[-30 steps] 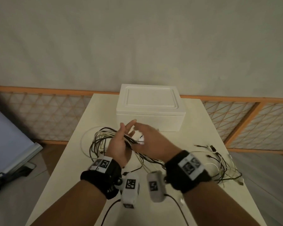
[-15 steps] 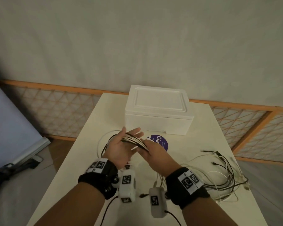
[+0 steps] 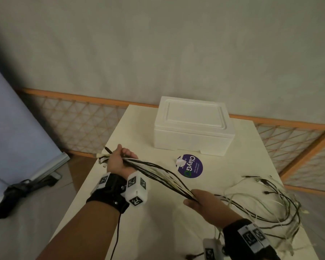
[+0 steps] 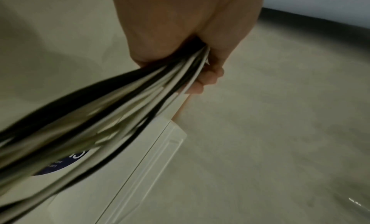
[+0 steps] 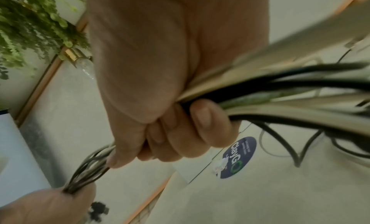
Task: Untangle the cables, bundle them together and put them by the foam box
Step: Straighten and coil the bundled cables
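Observation:
A bundle of black and white cables [image 3: 158, 174] stretches taut between my two hands above the cream table [image 3: 158, 231]. My left hand [image 3: 120, 158] grips one end in a fist near the table's left edge, with short cable ends sticking out past it. In the left wrist view the cables [image 4: 124, 110] run out of the closed left hand [image 4: 200, 66]. My right hand [image 3: 201, 201] grips the bundle lower right; its fingers [image 5: 200, 126] curl round the cables [image 5: 280, 91]. Loose cable tails [image 3: 270, 207] trail over the table's right side. The white foam box [image 3: 193, 126] stands at the far end.
A round purple sticker [image 3: 190, 166] lies on the table before the foam box. An orange lattice fence [image 3: 79, 121] runs behind the table. A grey panel [image 3: 17, 119] leans at the left, with a dark object [image 3: 21, 192] on the floor beside it.
My hands were close together in front of the box. They have pulled apart, left hand to the left and right hand down to the right, drawing the cables straight. The view has shifted left.

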{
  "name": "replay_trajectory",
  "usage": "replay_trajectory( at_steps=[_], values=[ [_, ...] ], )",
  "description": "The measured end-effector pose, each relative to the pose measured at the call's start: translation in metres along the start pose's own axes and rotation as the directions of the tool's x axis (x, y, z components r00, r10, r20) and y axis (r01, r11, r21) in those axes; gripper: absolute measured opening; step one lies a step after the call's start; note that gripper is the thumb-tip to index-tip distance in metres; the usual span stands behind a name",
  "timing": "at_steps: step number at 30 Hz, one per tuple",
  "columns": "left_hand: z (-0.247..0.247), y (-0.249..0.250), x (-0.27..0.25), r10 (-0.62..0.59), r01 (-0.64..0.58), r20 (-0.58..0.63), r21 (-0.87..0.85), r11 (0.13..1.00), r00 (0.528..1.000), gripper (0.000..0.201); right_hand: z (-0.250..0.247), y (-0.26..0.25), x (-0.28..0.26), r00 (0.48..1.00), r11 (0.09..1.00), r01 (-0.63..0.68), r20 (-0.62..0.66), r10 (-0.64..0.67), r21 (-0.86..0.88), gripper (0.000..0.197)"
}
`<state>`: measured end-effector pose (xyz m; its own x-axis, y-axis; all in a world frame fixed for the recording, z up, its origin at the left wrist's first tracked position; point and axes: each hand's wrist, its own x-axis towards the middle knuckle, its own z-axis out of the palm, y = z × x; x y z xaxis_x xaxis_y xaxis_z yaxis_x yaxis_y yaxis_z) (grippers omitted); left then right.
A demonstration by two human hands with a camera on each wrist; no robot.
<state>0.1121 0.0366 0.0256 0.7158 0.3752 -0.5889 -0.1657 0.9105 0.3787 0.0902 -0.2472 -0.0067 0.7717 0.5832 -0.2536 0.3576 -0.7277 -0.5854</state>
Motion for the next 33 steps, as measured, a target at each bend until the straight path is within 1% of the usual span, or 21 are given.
replay_trajectory(
  at_steps=[3, 5, 6, 8, 10, 11, 12, 14, 16, 18, 19, 21, 23, 24, 26, 28, 29, 30, 31, 32, 33],
  values=[
    [-0.007, -0.003, -0.001, -0.018, 0.017, 0.048, 0.025, 1.0, 0.999, 0.047, -0.005, 0.009, -0.009, 1.0, 1.0, -0.019, 0.018, 0.019, 0.009, 0.029],
    [-0.009, -0.008, -0.005, -0.027, 0.018, 0.106, 0.086, 0.996, 0.994, 0.054, -0.005, 0.015, -0.012, 0.998, 0.998, -0.065, 0.023, 0.064, 0.025, 0.031],
    [-0.008, -0.011, -0.007, -0.031, 0.015, 0.139, 0.118, 0.993, 0.99, 0.057, -0.006, 0.016, -0.014, 0.995, 0.994, -0.098, 0.029, 0.097, 0.039, 0.04],
    [-0.004, -0.014, -0.013, -0.032, 0.001, 0.189, 0.162, 0.987, 0.982, 0.059, -0.009, 0.017, -0.016, 0.986, 0.986, -0.155, 0.062, 0.152, 0.055, 0.074],
    [0.003, -0.018, -0.02, -0.023, -0.018, 0.231, 0.176, 0.984, 0.973, 0.057, -0.017, 0.013, -0.015, 0.978, 0.981, -0.19, 0.088, 0.187, 0.034, 0.102],
    [0.006, -0.021, -0.025, -0.013, -0.037, 0.253, 0.191, 0.981, 0.967, 0.057, -0.023, 0.01, -0.014, 0.982, 0.984, -0.178, 0.061, 0.176, 0.017, 0.111],
    [0.011, -0.024, -0.029, 0.001, -0.062, 0.27, 0.22, 0.974, 0.963, 0.056, -0.031, 0.003, -0.013, 0.991, 0.991, -0.132, 0.008, 0.132, 0.004, 0.113],
    [0.017, -0.034, -0.038, 0.029, -0.126, 0.306, 0.301, 0.945, 0.951, 0.051, -0.05, -0.02, -0.008, 0.993, 0.999, 0.013, -0.12, -0.009, 0.031, 0.106],
    [0.021, -0.046, -0.048, 0.046, -0.198, 0.358, 0.402, 0.894, 0.932, 0.043, -0.061, -0.051, 0.002, 0.974, 0.988, 0.131, -0.198, -0.112, 0.085, 0.097],
    [0.023, -0.058, -0.056, 0.036, -0.263, 0.416, 0.503, 0.824, 0.909, 0.04, -0.06, -0.085, 0.018, 0.958, 0.979, 0.191, -0.23, -0.172, 0.064, 0.086],
    [0.025, -0.062, -0.062, 0.015, -0.276, 0.436, 0.542, 0.794, 0.9, 0.039, -0.055, -0.098, 0.026, 0.953, 0.976, 0.21, -0.233, -0.193, 0.051, 0.078],
    [0.026, -0.063, -0.068, -0.02, -0.294, 0.461, 0.599, 0.745, 0.887, 0.037, -0.044, -0.114, 0.038, 0.953, 0.972, 0.216, -0.236, -0.189, 0.096, 0.063],
    [0.022, -0.057, -0.067, -0.01, -0.318, 0.487, 0.585, 0.746, 0.873, 0.035, -0.035, -0.116, 0.042, 0.951, 0.969, 0.208, -0.26, -0.169, 0.131, 0.053],
    [0.018, -0.052, -0.064, -0.015, -0.315, 0.493, 0.579, 0.752, 0.87, 0.037, -0.031, -0.115, 0.041, 0.944, 0.967, 0.226, -0.27, -0.188, 0.116, 0.049],
    [0.006, -0.046, -0.063, -0.058, -0.259, 0.482, 0.564, 0.784, 0.874, 0.036, -0.022, -0.111, 0.038, 0.926, 0.96, 0.277, -0.275, -0.26, 0.027, 0.047],
    [-0.007, -0.043, -0.064, -0.094, -0.166, 0.487, 0.463, 0.87, 0.869, 0.023, -0.013, -0.109, 0.037, 0.914, 0.951, 0.286, -0.265, -0.308, -0.121, 0.044],
    [-0.013, -0.043, -0.063, -0.099, -0.119, 0.49, 0.395, 0.911, 0.866, 0.03, -0.009, -0.108, 0.037, 0.915, 0.946, 0.27, -0.259, -0.31, -0.18, 0.041],
    [-0.02, -0.044, -0.06, -0.101, -0.084, 0.492, 0.339, 0.937, 0.865, 0.048, -0.005, -0.107, 0.037, 0.923, 0.945, 0.243, -0.249, -0.295, -0.22, 0.04],
    [-0.024, -0.045, -0.06, -0.096, -0.058, 0.484, 0.294, 0.954, 0.87, 0.066, -0.003, -0.106, 0.036, 0.933, 0.947, 0.213, -0.236, -0.27, -0.242, 0.045],
    [-0.027, -0.045, -0.06, -0.095, -0.034, 0.475, 0.255, 0.966, 0.875, 0.079, -0.001, -0.106, 0.036, 0.942, 0.946, 0.192, -0.222, -0.253, -0.261, 0.054],
    [-0.03, -0.045, -0.059, -0.084, -0.021, 0.472, 0.212, 0.977, 0.878, 0.085, 0.001, -0.105, 0.034, 0.948, 0.943, 0.182, -0.206, -0.244, -0.279, 0.062]
  ],
)
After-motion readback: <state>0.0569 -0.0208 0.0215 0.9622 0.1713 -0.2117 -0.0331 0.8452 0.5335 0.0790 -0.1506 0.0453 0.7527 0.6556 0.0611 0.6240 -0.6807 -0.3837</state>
